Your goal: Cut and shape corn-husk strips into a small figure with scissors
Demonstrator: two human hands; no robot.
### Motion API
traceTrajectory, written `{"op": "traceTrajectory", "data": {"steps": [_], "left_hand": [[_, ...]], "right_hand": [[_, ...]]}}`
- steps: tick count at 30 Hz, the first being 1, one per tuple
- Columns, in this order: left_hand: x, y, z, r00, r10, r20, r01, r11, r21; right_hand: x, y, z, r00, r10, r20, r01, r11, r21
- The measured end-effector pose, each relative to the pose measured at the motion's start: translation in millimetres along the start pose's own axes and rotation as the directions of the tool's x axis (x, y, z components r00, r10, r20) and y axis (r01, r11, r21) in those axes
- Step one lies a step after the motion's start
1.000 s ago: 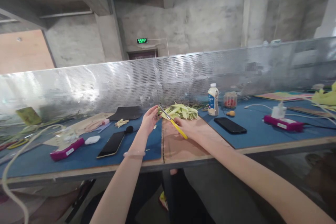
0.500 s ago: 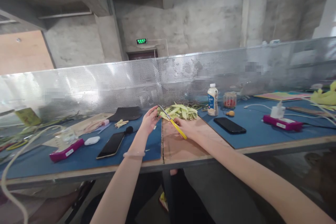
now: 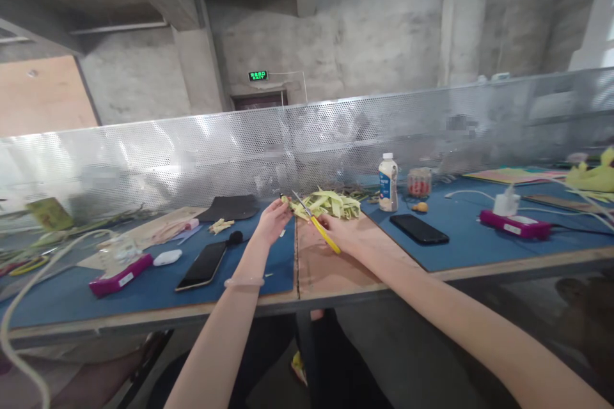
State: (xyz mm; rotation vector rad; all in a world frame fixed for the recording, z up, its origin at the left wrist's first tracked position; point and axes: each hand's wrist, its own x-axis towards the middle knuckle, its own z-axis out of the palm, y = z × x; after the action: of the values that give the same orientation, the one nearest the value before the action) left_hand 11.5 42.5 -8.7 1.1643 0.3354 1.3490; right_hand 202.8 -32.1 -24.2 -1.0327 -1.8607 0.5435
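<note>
Yellow-handled metal scissors [image 3: 325,235] are gripped by the right hand [image 3: 340,231], in front of a heap of pale-green strips [image 3: 339,202]. Left of the heap, the left hand [image 3: 273,222] pinches a small yellow-green piece [image 3: 285,199]; fingers are safest clear of the blades [image 3: 302,204].

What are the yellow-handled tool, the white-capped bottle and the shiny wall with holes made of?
Yellow-handled tool: probably smooth plastic on the bright handle; its gray end glints like metal.
White-capped bottle: likely smooth plastic, by its shape and cap, but I can't be sure.
Shiny wall: seemingly bare metal sheet, silvery, glinting, dotted with tiny holes.
</note>
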Motion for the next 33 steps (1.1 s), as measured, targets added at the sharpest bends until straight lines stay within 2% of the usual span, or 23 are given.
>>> {"op": "traceTrajectory", "data": {"steps": [3, 11, 26, 33], "left_hand": [[0, 0, -0.5, 0.998, 0.048, -0.037, -0.049, 0.998, -0.037], [2, -2, -0.3, 0.991, 0.120, -0.057, -0.124, 0.989, -0.077], [1, -1, 0.5, 0.991, 0.107, -0.080, -0.111, 0.993, -0.048], [-3, -1, 4.9, 0.995, 0.083, -0.052, -0.084, 0.996, -0.012]], "right_hand": [[1, 1, 0, 1.000, 0.008, -0.014, -0.008, 1.000, -0.021], [-8, -23, -3, 0.999, 0.046, -0.020, -0.048, 0.993, -0.110], [-6, -19, -2, 1.000, 0.028, 0.001, -0.028, 0.985, -0.172], [-4, -17, -1, 1.000, 0.031, 0.000, -0.031, 0.985, -0.169]]}}
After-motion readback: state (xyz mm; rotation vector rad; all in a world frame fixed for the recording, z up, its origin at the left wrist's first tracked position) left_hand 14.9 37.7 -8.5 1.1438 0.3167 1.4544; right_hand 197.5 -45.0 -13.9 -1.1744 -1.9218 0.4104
